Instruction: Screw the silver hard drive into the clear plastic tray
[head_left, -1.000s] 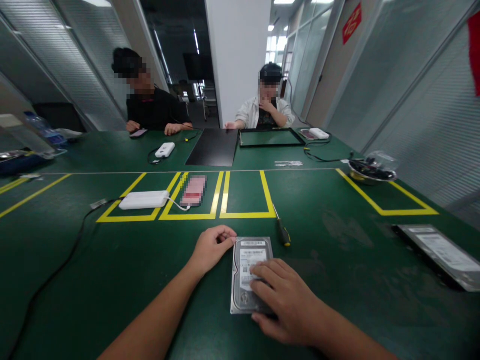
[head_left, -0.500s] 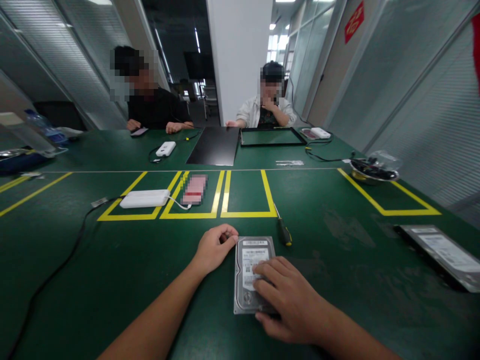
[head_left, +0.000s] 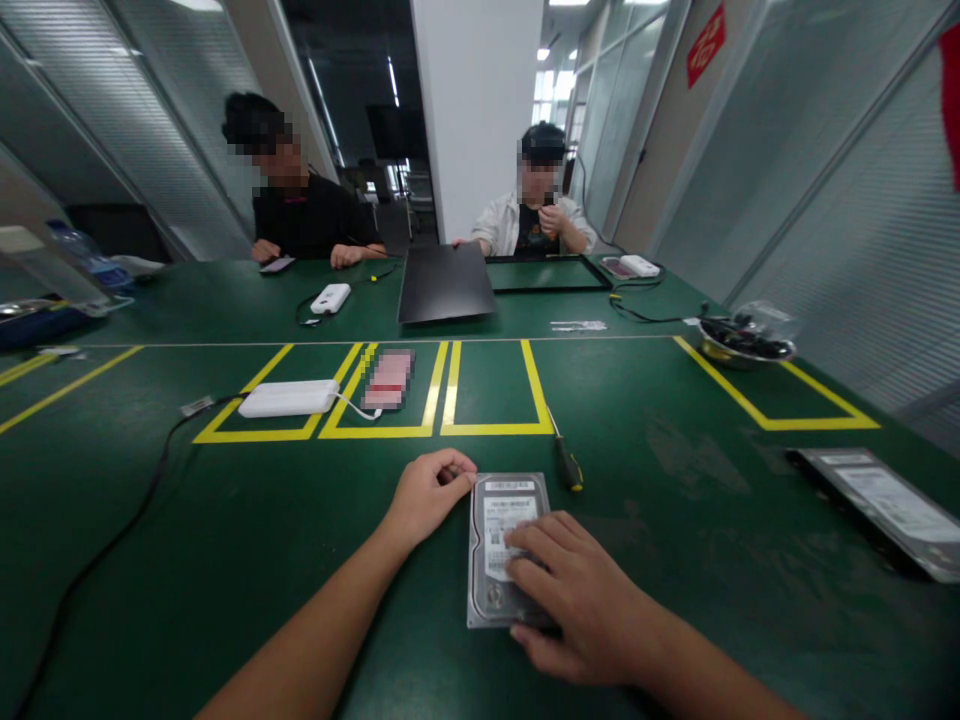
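Observation:
A silver hard drive (head_left: pixel 491 600) with a white label lies flat on the green table in front of me. At its far left corner is my left hand (head_left: pixel 431 500), closed, with curled fingers and the thumb and fingertips against the corner. My right hand (head_left: pixel 577 600) lies over the drive's right side. Its fingers rest on the label and its thumb is at the near edge, so that part of the drive is hidden. Just beyond the drive's right side lies a screwdriver (head_left: pixel 568 462) with a dark handle and yellow marks.
Another hard drive (head_left: pixel 877 505) lies at the right. Yellow tape outlines hold a white power bank (head_left: pixel 290 398) and a pink phone (head_left: pixel 388 378). A bowl (head_left: pixel 746 345) of dark parts stands far right. Two people sit opposite, with a dark panel (head_left: pixel 448 285) and a black frame (head_left: pixel 551 288).
Across the table, the person on the right has tilted up the dark panel and shifted it to the right. My hands and the hard drive have stayed in place.

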